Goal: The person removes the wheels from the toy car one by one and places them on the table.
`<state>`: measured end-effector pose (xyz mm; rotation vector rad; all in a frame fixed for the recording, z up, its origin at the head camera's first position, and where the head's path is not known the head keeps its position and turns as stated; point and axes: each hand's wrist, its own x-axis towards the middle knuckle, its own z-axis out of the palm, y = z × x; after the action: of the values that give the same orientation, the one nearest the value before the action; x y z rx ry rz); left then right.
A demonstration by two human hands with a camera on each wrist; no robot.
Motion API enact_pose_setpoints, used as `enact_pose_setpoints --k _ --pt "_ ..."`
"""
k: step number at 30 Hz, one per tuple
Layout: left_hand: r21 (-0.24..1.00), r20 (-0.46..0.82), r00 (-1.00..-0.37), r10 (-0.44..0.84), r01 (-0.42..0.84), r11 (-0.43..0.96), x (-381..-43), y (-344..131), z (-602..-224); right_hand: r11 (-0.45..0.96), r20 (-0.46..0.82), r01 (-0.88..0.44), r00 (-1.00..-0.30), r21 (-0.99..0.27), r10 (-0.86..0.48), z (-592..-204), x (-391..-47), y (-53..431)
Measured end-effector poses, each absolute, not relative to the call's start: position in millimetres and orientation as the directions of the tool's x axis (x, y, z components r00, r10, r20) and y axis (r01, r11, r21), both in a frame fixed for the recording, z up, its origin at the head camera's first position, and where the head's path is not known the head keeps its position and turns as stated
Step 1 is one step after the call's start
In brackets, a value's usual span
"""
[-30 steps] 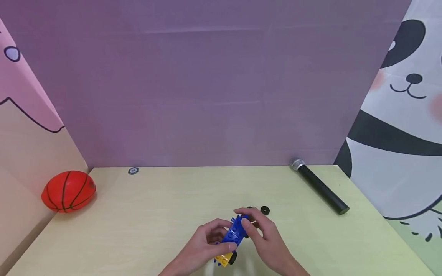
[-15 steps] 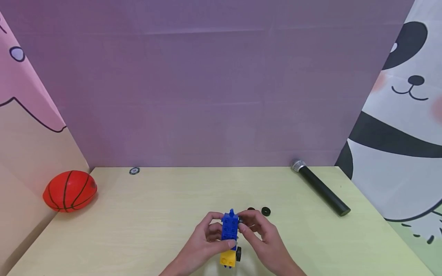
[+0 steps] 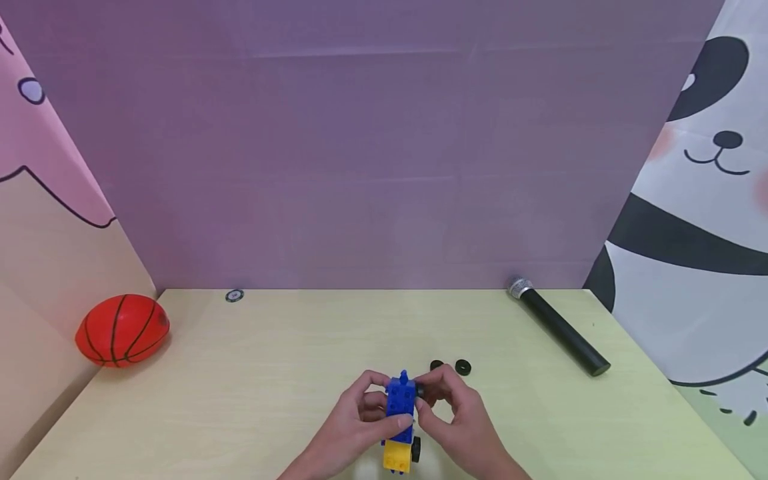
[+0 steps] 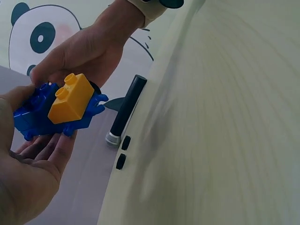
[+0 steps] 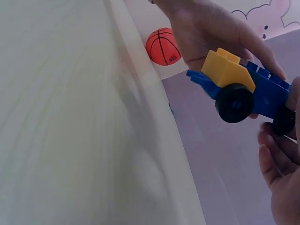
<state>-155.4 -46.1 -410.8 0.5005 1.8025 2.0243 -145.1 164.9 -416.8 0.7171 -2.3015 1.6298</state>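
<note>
A toy car of blue and yellow building blocks point(image 3: 400, 401) is held up over the table, its blue end pointing away from me. My left hand point(image 3: 354, 423) grips its left side, thumb across the blue top. With thumb and forefinger, my right hand point(image 3: 461, 421) pinches a black wheel point(image 5: 283, 121) at the far right side of the car. Another black wheel point(image 5: 235, 103) sits by the yellow block point(image 5: 227, 69) on that same side. In the left wrist view, the car's facing side shows blue pegs point(image 4: 69, 130) without wheels.
Two loose black wheels point(image 3: 463, 367) lie on the table point(image 3: 288, 373) just beyond my right hand. A microphone point(image 3: 561, 330) lies at the back right, a red ball point(image 3: 123, 331) at the left. Near the back edge is a small round disc point(image 3: 235, 295).
The car has turned from a slant to pointing straight away from me. My right fingers have shifted from its far end to the wheel on its right side.
</note>
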Motion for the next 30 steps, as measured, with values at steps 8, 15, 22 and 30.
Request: enact_pose_setpoints --k 8,15,22,30 --pt "0.998 0.054 -0.87 0.49 0.029 -0.058 -153.6 -41.3 -413.4 0.353 0.56 -0.618 -0.786 -0.703 -0.26 -420.2 -144.5 161.4" --pt "0.996 0.087 -0.861 0.502 0.066 -0.059 -154.5 -40.6 -415.7 0.37 0.645 -0.696 -0.715 -0.616 -0.27 -422.0 -146.2 161.4" --pt "0.997 0.073 -0.862 0.502 0.068 -0.028 -155.2 -42.2 -415.9 0.24 0.632 -0.691 -0.722 -0.682 -0.282 -422.6 -150.6 166.4" --pt "0.996 0.078 -0.865 0.496 0.045 -0.079 -154.9 -41.8 -415.8 0.21 0.431 -0.503 -0.848 -0.838 -0.309 -423.3 -152.5 170.6"
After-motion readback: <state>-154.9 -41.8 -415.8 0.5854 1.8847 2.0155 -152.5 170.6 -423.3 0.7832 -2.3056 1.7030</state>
